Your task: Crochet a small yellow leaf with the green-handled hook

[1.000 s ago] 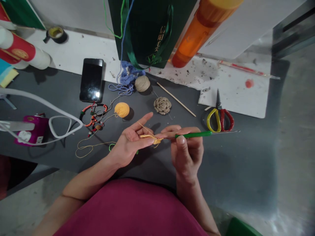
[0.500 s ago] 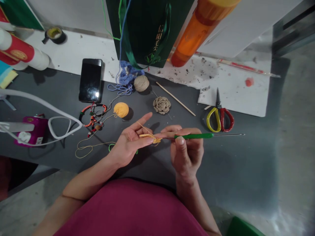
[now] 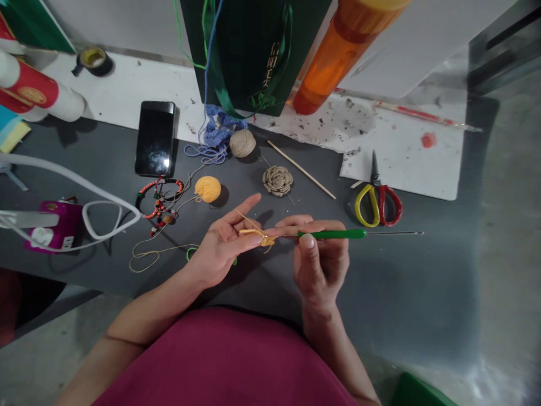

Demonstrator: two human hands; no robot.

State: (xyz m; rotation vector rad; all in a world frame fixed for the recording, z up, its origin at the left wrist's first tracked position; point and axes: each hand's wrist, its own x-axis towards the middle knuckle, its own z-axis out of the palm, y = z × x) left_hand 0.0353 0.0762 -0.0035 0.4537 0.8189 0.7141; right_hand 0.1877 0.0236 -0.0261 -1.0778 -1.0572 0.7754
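Between thumb and fingers, my left hand [image 3: 220,245] pinches a small yellow crochet piece [image 3: 267,241], its index finger stretched out with yellow yarn running over it. My right hand [image 3: 323,254] is closed around the green handle of a crochet hook [image 3: 333,234]. One thin metal end points left into the yellow stitches; the other sticks out to the right. Beyond my hands lie a yellow yarn ball [image 3: 208,189], a beige crocheted flower [image 3: 278,180] and a beige yarn ball [image 3: 242,144]. The hook's left tip is too small to make out among the stitches.
Scissors [image 3: 377,197] with yellow and red handles lie to the right, near a thin wooden stick [image 3: 301,170]. A phone [image 3: 155,138], beaded bracelets [image 3: 159,198] and a white cable [image 3: 105,189] are on the left. A dark green bag [image 3: 253,56] and an orange bottle [image 3: 338,59] stand behind.
The crochet hook and the yellow piece have shifted very slightly. Both hands keep the same grip in nearly the same place.
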